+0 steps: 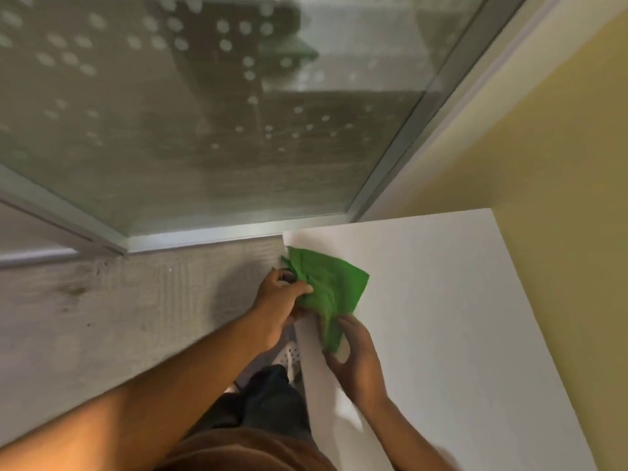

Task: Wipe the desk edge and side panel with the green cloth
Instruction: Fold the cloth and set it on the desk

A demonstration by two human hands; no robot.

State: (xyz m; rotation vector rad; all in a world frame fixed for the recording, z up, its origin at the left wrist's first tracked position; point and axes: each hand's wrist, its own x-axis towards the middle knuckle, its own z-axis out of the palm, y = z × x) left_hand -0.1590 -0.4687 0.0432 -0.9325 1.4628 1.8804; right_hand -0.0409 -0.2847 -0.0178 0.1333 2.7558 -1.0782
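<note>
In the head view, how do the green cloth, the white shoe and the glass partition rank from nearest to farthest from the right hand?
From the right hand:
1. Green cloth, pinched in its fingers, on the desk edge.
2. White shoe, just left, below on the floor.
3. Glass partition, far ahead.

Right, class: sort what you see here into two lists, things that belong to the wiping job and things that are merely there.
Part of the job:
green cloth
white desk
left hand
right hand

Merely there:
glass panel
wooden floor
yellow wall
white shoe
</note>
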